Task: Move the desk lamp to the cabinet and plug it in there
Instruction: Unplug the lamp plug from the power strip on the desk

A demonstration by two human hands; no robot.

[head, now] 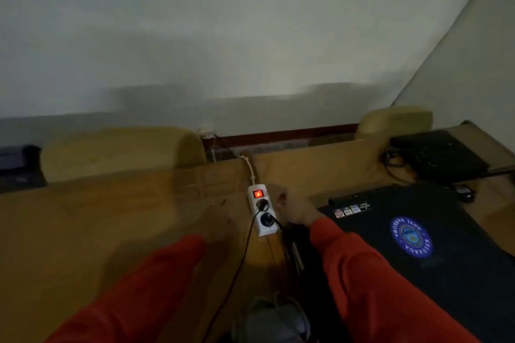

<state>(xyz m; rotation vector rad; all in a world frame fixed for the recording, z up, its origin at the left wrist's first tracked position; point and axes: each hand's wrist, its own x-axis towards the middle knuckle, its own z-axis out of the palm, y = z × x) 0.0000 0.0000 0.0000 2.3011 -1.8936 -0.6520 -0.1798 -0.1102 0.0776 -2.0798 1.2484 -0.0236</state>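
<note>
A white power strip [262, 210] with a lit red switch lies on the wooden desk [111, 217]. Two black plugs sit in its sockets. From the nearer plug [267, 219] a black cord [237, 273] runs toward me and off the bottom edge. My right hand [295, 209] rests just right of the strip, fingers curled, holding nothing that I can see. My left hand [223, 220] is a motion blur left of the strip, apart from it. A grey blurred object [273, 320] with looped cord lies at the bottom edge; I cannot tell whether it is the lamp.
A closed black laptop [418, 245] with a round blue sticker lies to the right, and a black keyboard [437, 156] with cables behind it. Two tan chair backs [122, 150] rise beyond the desk's far edge. A wall socket [207, 131] sits low on the wall.
</note>
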